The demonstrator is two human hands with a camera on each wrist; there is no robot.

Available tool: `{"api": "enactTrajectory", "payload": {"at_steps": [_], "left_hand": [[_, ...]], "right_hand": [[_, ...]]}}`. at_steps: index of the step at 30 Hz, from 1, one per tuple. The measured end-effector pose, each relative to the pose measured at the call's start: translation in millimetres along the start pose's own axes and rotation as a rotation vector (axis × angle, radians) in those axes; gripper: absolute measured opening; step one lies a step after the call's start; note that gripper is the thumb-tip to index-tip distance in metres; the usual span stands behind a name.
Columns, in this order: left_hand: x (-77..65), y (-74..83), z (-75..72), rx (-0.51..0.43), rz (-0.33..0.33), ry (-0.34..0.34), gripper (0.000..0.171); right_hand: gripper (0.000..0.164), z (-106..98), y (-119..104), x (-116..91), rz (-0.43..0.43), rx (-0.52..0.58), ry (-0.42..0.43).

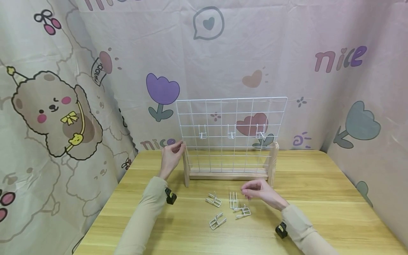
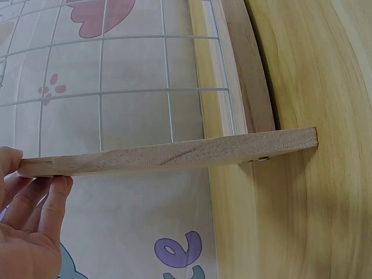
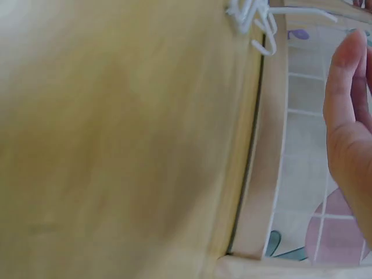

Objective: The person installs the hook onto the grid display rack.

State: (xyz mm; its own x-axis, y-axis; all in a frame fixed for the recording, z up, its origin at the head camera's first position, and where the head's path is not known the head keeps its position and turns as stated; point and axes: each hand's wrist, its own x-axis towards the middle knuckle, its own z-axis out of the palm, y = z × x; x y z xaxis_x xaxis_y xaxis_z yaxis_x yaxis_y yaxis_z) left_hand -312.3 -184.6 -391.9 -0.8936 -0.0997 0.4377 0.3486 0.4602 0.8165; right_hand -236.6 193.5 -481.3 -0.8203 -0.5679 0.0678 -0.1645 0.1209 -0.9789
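A white wire grid [image 1: 232,98] stands upright in a wooden stand [image 1: 228,175]. My left hand [image 1: 170,157] holds the top of the left wooden post [image 2: 145,156] between thumb and fingers. Three white hooks hang in a row on the grid: a left hook [image 1: 202,135], a middle hook [image 1: 231,136] and a right hook [image 1: 260,135]. Above the table, before the stand's right end, my right hand [image 1: 259,191] hovers with fingers loosely bent and nothing visible in them. Several loose white hooks [image 1: 233,207] lie on the table to its left.
The wooden table [image 1: 306,205] reaches back to a patterned cloth [image 1: 223,63] hung behind the stand. More cloth hangs at the left and right sides. The right wooden post [image 1: 272,164] rises just behind my right hand.
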Motion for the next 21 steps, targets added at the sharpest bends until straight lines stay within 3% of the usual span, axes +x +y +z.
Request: {"api": "enactTrajectory", "payload": {"at_steps": [15,21], "left_hand": [[-0.2,1.1,0.2,-0.001,0.003,0.003,0.035],[0.4,-0.4,0.3,-0.015,0.000,-0.002,0.037]], "right_hand": [[0.035,-14.1,14.3,-12.7,0.029,0.035,-0.195],[0.032,-13.7,17.5,-13.0,0.063,0.000,-0.224]]}}
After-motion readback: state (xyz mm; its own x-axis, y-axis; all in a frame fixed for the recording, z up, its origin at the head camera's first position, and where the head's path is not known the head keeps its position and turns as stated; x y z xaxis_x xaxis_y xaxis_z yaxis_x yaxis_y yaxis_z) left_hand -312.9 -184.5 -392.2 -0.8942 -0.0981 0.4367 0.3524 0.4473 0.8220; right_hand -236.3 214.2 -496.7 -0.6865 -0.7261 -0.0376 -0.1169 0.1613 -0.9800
